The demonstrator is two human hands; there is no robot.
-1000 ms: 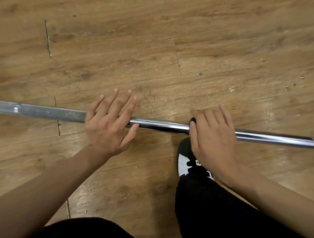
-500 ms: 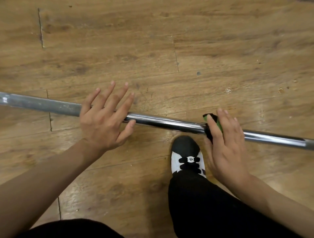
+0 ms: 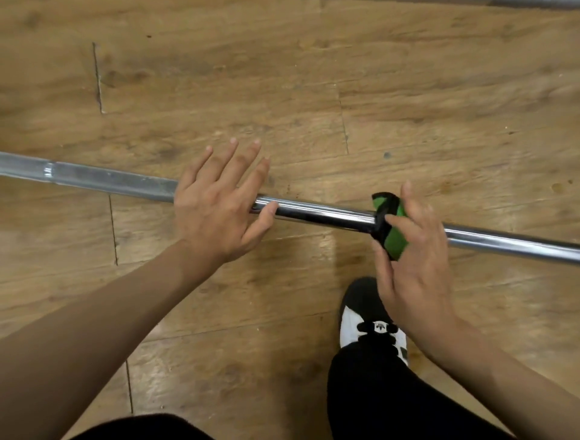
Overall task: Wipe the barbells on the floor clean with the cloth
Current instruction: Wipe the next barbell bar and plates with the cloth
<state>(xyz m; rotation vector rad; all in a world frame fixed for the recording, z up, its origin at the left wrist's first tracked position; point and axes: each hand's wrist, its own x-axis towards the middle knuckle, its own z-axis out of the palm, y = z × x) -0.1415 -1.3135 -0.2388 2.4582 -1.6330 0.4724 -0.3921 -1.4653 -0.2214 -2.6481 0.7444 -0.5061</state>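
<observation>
A long steel barbell [image 3: 326, 216] lies across the wooden floor from left to right, its left part dull grey and its middle shiny. My left hand [image 3: 216, 207] rests flat on the bar with fingers spread, the thumb along the bar's near side. A green and black cloth [image 3: 392, 232] is folded over the bar to the right of that. My right hand [image 3: 414, 260] holds the cloth, thumb on its near face and fingers behind it.
My black and white shoe [image 3: 370, 317] and black trouser leg [image 3: 376, 395] stand just in front of the bar under my right hand. Part of a second bar [image 3: 518, 3] shows at the top right edge. Bare wooden floor [image 3: 282, 78] lies beyond the barbell.
My right hand has slid to the right along the bar and rolled outward, so the green cloth now shows. My left hand has stayed flat on the bar.
</observation>
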